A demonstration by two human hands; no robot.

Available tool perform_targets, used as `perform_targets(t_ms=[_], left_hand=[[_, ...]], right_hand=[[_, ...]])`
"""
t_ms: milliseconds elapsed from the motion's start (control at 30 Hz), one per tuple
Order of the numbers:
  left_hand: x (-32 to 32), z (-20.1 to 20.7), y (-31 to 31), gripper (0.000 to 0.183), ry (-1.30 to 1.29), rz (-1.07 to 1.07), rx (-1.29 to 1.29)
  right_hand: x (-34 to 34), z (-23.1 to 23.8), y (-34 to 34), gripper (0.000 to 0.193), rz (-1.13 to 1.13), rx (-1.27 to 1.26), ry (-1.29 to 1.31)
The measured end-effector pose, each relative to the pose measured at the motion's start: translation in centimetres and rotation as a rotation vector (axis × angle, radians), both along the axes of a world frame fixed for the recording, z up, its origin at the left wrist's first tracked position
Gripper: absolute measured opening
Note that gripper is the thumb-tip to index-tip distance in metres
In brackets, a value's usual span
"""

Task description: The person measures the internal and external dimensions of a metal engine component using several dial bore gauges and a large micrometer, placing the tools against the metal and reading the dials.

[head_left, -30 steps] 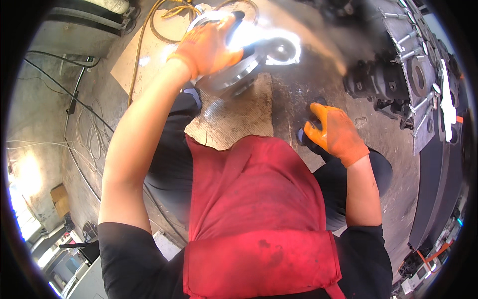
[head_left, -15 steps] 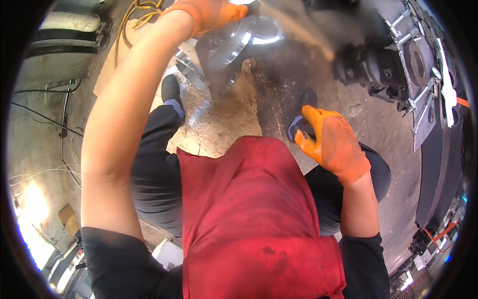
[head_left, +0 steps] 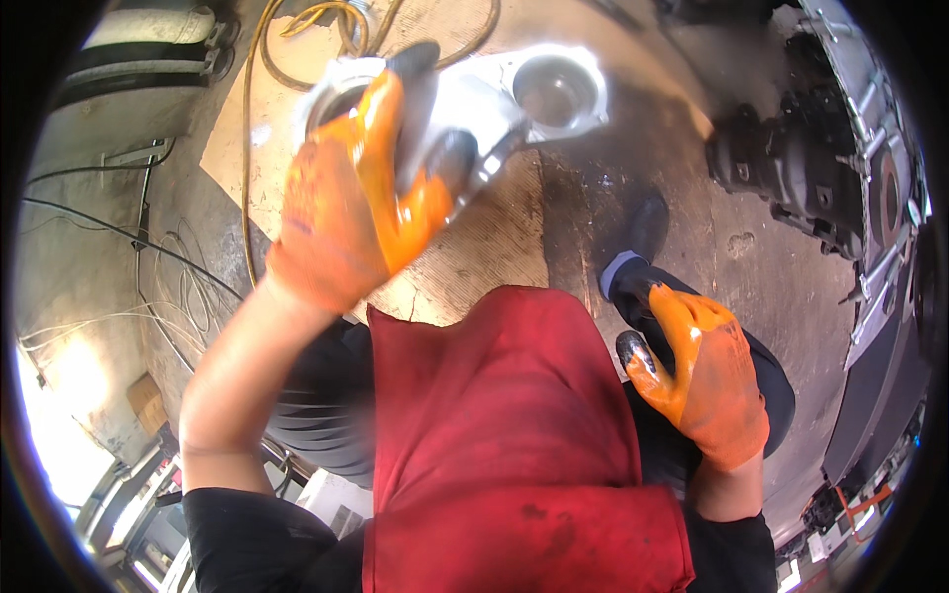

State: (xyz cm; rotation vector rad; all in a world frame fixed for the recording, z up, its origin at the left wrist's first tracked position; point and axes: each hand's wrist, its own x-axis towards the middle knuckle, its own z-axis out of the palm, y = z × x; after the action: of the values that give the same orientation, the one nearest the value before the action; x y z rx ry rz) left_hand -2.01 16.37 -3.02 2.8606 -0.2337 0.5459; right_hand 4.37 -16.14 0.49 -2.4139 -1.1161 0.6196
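A shiny silver metal casting with two round openings lies broad side up on the floor ahead of me, glare washing out parts of its surface. My left hand, in an orange glove with dark fingertips, is over its left part and near edge. Thumb and fingers are apart in a C shape; I see nothing gripped between them, though the hand hides some of the casting. Over my right thigh hovers my right hand, gloved alike, thumb apart from the loosely bent fingers, holding nothing.
Cardboard covers the floor beneath the casting. A yellow-brown hose loops along the far left. Dark machine parts stand at the right, beside a panel edged with bolts. Thin cables trail on the left.
The casting, tilted up before, now lies flatter with both openings showing. My left hand has come back toward me and opened. The right hand has moved slightly nearer and to the right.
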Motion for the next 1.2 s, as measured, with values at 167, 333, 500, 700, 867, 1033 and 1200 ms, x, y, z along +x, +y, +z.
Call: perform_targets(t_ms=[167, 333, 500, 700, 867, 1033, 1200], left_hand=[[-2.6, 3.2, -1.9, 0.064, 0.413, 0.299, -0.384], [-2.8, 2.1, -2.0, 0.064, 0.264, 0.248, -0.282], [-3.4, 2.1, -0.6, 0.040, 0.165, 0.256, -0.307], [-6.4, 2.9, 4.8, 0.043, -0.137, 0.436, -0.463], [-7.3, 2.5, 6.4, 0.042, -0.018, 0.513, -0.646], [-7.8, 2.9, 6.7, 0.043, 0.171, 0.328, -0.451], [-8.0, 2.7, 6.7, 0.055, 0.163, 0.227, -0.307]], right_hand=[[-0.3, -0.2, 1.4, 0.042, 0.008, 0.002, -0.019], [0.0, -0.1, 3.5, 0.038, 0.046, -0.019, 0.039], [0.0, -0.3, 4.2, 0.041, 0.071, -0.014, 0.003], [0.0, -0.8, 4.8, 0.045, 0.094, -0.035, -0.020], [0.0, -1.4, 5.2, 0.046, 0.103, -0.060, -0.039], [0.5, -1.8, 6.0, 0.045, 0.096, -0.147, 0.025], [1.2, -2.2, 7.1, 0.044, 0.095, -0.159, 0.066]])
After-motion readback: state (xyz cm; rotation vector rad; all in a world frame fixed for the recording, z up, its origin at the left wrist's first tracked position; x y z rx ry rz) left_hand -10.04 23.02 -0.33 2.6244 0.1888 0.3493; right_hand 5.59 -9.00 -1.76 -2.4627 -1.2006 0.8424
